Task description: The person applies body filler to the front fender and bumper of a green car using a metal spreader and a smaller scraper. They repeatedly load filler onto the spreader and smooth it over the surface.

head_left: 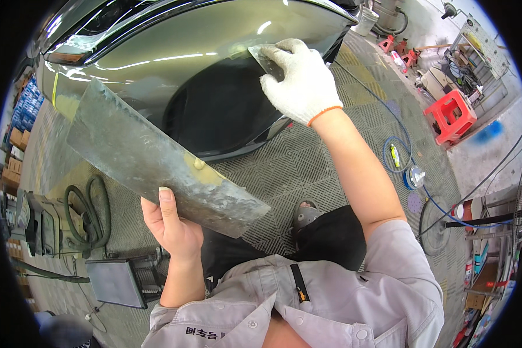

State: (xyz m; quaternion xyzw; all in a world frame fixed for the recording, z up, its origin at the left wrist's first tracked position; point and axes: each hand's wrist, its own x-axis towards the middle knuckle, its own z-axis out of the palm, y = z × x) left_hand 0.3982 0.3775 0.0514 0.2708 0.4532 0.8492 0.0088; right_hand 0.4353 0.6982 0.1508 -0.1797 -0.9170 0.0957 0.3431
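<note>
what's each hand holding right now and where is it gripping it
The left hand grips a flat metal mixing board by its lower edge, thumb on top. The gloved right hand presses a small spreader blade against the car panel.

I am looking down into a car body repair workshop. A glossy grey car body panel [174, 64] fills the upper left of the frame, above a grated floor [307, 168]. Blue air hose [397, 145], red plastic stool [451, 115] and cluttered tool racks [475, 52] crowd the right side.

Gloved right hand [300, 81], spreader [267, 60] on car panel [174, 75]
</note>
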